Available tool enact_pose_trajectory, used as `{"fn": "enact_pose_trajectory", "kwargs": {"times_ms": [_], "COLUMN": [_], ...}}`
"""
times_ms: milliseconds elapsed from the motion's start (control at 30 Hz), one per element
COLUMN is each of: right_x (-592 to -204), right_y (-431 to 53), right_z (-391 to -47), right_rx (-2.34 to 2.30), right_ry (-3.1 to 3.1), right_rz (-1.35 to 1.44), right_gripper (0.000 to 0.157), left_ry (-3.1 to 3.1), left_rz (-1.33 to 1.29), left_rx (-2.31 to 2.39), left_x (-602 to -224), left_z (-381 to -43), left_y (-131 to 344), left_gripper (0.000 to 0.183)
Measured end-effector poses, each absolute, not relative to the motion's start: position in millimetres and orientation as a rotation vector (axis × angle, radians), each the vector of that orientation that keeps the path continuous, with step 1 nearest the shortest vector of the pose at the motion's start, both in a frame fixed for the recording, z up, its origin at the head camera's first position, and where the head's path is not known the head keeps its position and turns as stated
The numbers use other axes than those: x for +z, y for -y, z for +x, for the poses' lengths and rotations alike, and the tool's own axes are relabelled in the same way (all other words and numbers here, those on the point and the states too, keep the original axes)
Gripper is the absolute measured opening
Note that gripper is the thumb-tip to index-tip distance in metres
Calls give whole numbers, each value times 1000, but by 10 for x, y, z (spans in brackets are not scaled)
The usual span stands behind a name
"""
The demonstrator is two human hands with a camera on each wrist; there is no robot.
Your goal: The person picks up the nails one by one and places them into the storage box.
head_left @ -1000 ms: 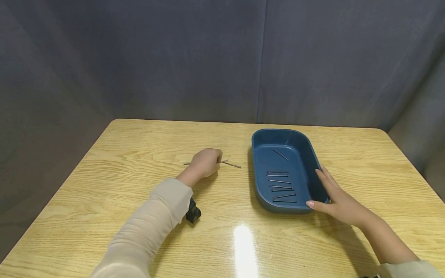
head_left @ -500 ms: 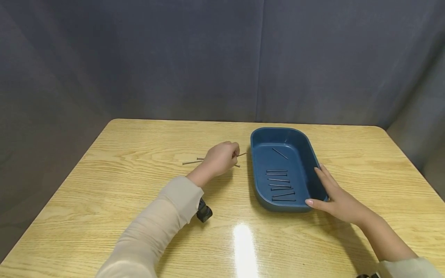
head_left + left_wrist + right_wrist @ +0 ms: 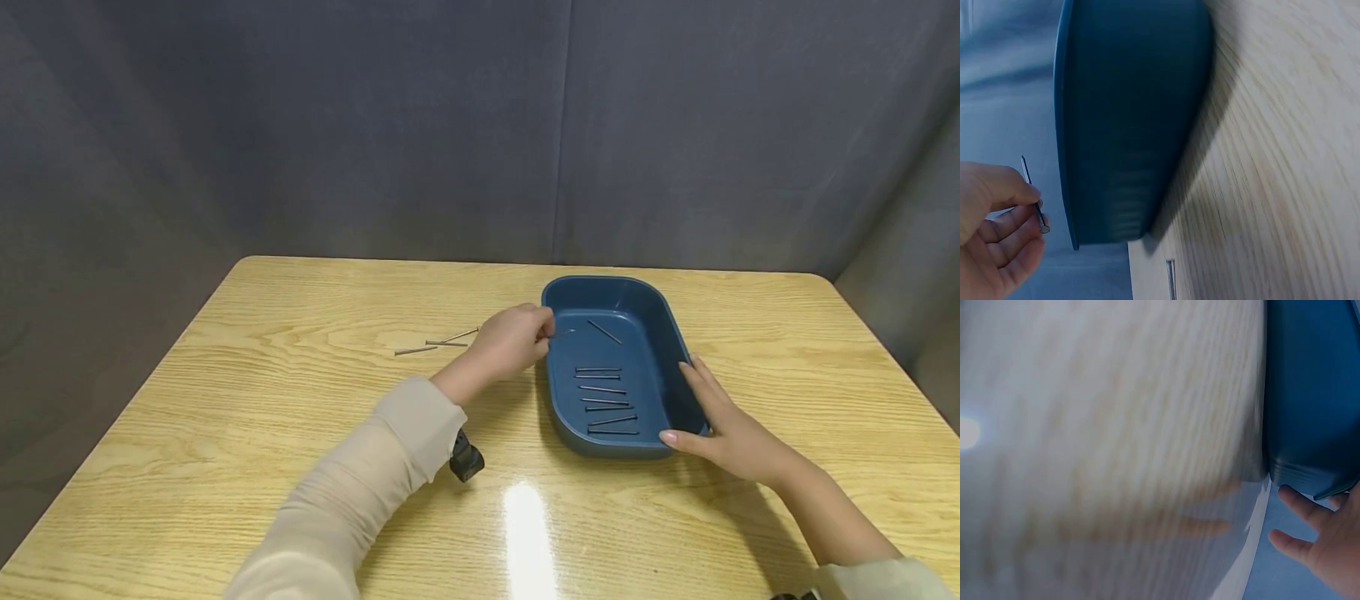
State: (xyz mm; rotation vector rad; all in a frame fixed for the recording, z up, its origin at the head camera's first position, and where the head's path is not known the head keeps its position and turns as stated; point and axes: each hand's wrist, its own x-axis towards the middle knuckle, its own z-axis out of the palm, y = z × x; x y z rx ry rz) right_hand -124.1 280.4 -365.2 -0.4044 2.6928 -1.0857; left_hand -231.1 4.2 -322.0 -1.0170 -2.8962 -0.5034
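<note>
My left hand (image 3: 513,340) pinches a nail (image 3: 562,333) between thumb and fingers at the left rim of a blue tray (image 3: 600,451). The nail's far end reaches over the tray's inside. In the left wrist view the nail (image 3: 1029,178) is tilted, its flat head by the fingers, beside the tray wall (image 3: 1129,106). My right hand (image 3: 731,437) rests against the tray's near right corner, thumb at the rim. Its fingers look spread and straight in the right wrist view. Several nails (image 3: 603,388) lie in the tray, mostly in a row, with a separate nail (image 3: 604,332) farther back.
Three loose nails (image 3: 416,351) lie on the wooden table (image 3: 300,333) left of the tray, partly close together. A dark grey curtain (image 3: 420,133) hangs behind the table's back edge. A small black device (image 3: 467,458) sits at my left wrist.
My left hand has picked up a nail from the loose ones and moved right to the tray's left rim. The right hand and tray have stayed nearly still.
</note>
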Motion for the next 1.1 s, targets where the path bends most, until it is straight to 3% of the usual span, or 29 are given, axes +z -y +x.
{"fn": "enact_pose_trajectory", "kwargs": {"times_ms": [567, 1100], "right_x": [-3636, -3656], "right_y": [-2799, -2808], "right_z": [-1246, -1257], "right_rx": [-1060, -1059], "right_ry": [-2697, -2695], "right_rz": [-374, -372], "right_gripper": [94, 94], "left_ry": [2849, 2948], "left_rz": [-1121, -1089], "left_rx": [-564, -411], "left_x": [-3300, -3481], "left_z": [-2281, -2474], "left_y": [-465, -722], "left_gripper": [11, 6]}}
